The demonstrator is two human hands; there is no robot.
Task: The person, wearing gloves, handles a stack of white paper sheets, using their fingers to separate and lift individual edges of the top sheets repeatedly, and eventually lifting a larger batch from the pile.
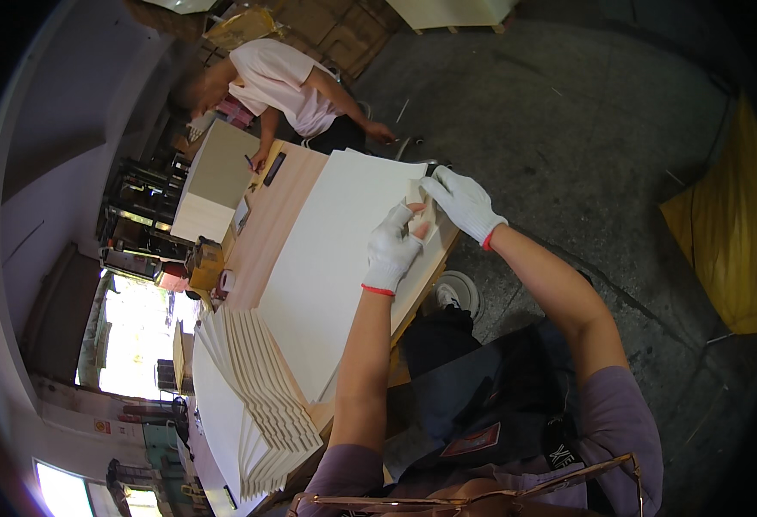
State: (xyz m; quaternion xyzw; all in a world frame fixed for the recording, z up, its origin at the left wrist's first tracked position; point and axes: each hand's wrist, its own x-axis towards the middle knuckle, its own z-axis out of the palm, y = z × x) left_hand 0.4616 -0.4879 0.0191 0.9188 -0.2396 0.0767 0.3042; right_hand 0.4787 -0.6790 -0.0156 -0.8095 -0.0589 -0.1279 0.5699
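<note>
A large white sheet [333, 239] lies flat on the wood-grain table before me, with at least one more sheet edge under it. My left hand [391, 249], in a white knit glove with bare thumb and fingertips, grips a small crumpled cream strip [415, 194] above the sheet's right end. My right hand [466, 200], in a full white glove with a red cuff, pinches the same strip from the other side. What the strip is made of cannot be told. A small black object [431, 169] shows by the right fingertips, mostly hidden.
A fanned stack of white folded sheets [269, 400] stands at the table's near left. Across the wood-grain tabletop [288, 200], a person [288, 84] leans over with a pen. A tape roll [226, 281] and a yellow machine [206, 263] sit at the far edge. Yellow sheeting [721, 220] is at right.
</note>
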